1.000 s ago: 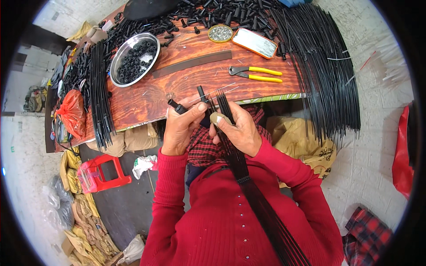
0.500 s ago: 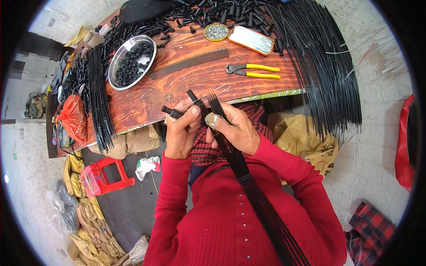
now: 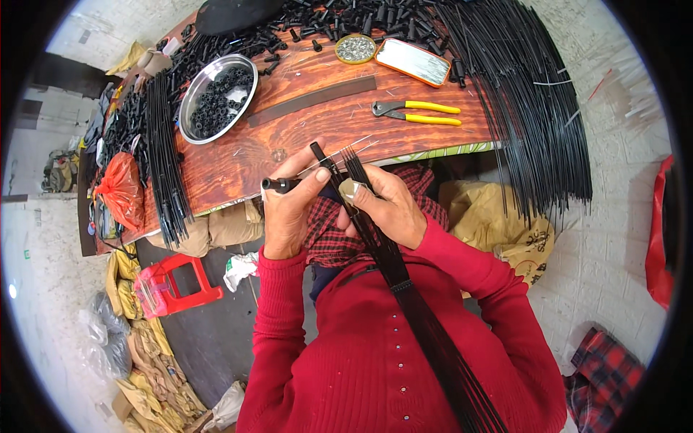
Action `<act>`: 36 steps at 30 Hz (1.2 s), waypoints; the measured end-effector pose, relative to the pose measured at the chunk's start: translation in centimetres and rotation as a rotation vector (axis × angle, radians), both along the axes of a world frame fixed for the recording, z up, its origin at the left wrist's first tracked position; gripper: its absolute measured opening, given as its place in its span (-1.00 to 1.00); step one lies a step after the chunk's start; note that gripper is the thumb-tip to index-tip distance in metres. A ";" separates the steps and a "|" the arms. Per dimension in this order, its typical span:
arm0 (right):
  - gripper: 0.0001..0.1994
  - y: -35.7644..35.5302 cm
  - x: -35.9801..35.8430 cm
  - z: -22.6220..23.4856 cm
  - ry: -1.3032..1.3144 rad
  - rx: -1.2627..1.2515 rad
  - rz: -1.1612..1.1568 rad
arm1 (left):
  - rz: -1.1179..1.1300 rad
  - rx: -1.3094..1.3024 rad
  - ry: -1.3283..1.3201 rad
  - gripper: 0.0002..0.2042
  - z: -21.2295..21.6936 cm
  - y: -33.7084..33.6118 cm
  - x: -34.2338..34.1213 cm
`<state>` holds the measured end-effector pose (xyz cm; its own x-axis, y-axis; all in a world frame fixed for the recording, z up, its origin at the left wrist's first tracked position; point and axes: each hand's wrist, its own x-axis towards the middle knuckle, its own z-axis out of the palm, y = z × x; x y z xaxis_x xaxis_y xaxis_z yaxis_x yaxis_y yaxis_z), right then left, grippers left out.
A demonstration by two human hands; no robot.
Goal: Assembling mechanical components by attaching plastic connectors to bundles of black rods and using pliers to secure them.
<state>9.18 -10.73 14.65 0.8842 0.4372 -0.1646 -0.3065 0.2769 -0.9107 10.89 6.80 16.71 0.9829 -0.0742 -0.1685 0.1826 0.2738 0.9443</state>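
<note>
My left hand (image 3: 286, 220) is closed, with a short black tubular fitting (image 3: 279, 185) held sideways against its palm. Its thumb presses near a slim black tube (image 3: 322, 157) that slants up past the fingers. My right hand (image 3: 393, 209) wraps round a bundle of thin black rods (image 3: 437, 335), which look like umbrella ribs. Their upper tips fan out beside its fingers, and the long lower ends run down across my front. Fine bare wires (image 3: 354, 146) cross just above both hands. A tan guard (image 3: 349, 190) covers my right thumb. How the tube meets the rods is hidden by the fingers.
On the wooden table (image 3: 303, 130) lie yellow-handled end-cutting pliers (image 3: 416, 113), a metal bowl of black rings (image 3: 189, 108), a round tin (image 3: 355, 48), and an orange-rimmed tray (image 3: 413, 63). Black rods (image 3: 534, 108) overhang the right. A red stool (image 3: 206, 292) stands lower left.
The black fitting in my left hand has swung so that its open end faces more to the left. The left fingers have shifted slightly; my right hand keeps its hold.
</note>
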 end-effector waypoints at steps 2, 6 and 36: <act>-0.61 0.1 -0.1 -0.1 -0.002 0.000 0.005 | 0.027 -0.079 -0.009 -0.55 -0.1 -0.1 0.0; -0.62 0.1 0.0 -0.2 -0.006 0.018 0.022 | 0.045 -0.070 0.008 -0.53 -0.7 -0.1 0.0; -0.56 0.3 1.6 0.5 0.070 0.317 0.158 | -0.061 -0.173 0.093 -0.68 -0.9 0.8 0.3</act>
<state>10.77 -10.43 15.18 0.7929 0.6067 -0.0569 -0.4268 0.4862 -0.7625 11.16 7.58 15.78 0.9566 -0.1690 -0.2375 0.2878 0.4166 0.8624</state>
